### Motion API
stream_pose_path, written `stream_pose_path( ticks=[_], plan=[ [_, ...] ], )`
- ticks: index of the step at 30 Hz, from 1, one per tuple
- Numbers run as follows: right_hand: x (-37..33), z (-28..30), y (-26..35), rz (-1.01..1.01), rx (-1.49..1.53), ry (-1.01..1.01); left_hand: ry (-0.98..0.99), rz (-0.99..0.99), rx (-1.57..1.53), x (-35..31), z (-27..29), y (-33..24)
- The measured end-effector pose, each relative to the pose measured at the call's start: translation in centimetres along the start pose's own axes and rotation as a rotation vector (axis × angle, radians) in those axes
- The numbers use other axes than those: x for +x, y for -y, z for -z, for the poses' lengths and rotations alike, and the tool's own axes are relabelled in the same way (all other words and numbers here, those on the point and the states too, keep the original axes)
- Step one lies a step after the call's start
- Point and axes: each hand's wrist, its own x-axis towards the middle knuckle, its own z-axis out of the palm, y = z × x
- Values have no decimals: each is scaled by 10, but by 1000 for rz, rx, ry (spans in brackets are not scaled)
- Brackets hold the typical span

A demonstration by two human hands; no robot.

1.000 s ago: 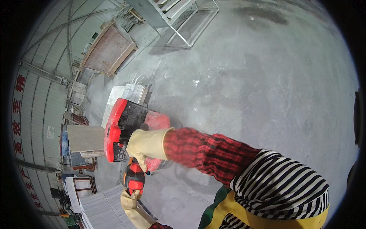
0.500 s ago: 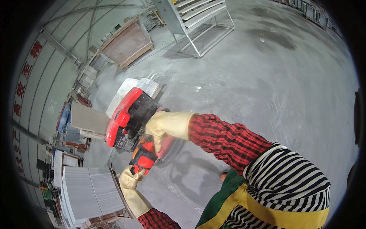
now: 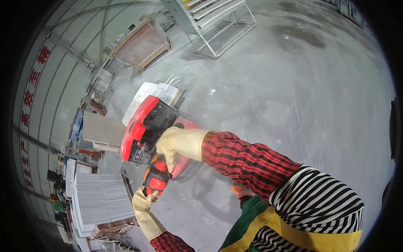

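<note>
A red and black electric pallet truck stands in front of me, and its red and black control handle points back toward me. My left hand, in a cream rubber glove, is closed round the near left end of the handle. My right hand, gloved the same way, reaches over the far right end with its fingers bent down round the grip. The right fingertips are partly hidden behind the handle and glove. Both forearms wear red and black checked sleeves.
Pale flat slabs lie just beyond the truck. A large stack of grey sheets stands close on the left, near a tan board. Farther off are a wooden bin and a slatted metal rack. An orange shoe shows beside my apron.
The view has turned slightly, so the bin, rack and stacks sit at different places. More of the orange shoe shows. Both hands keep their hold on the control handle.
</note>
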Motion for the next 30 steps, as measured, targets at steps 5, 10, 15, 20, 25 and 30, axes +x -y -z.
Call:
stream_pose_path(
  ticks=[5, 10, 15, 20, 25, 30],
  plan=[
    [-17, -25, 17, -13, -6, 18, 64, -5, 21, -37, 3, -11],
    [-32, -53, 50, 49, 13, -32, 45, 29, 134, -88, 12, -14],
    [-57, -51, 96, -15, 47, -113, 64, -56, 46, -85, 42, -11],
    [-143, -143, 108, 407, 123, -499, 56, -71, 297, -168, 32, 29],
    [-238, -165, 122, 217, 141, -411, 142, -166, 256, -227, -58, -57],
    [-345, -190, 102, 60, 147, -464, 321, -395, 198, -240, -167, -158]
  ],
)
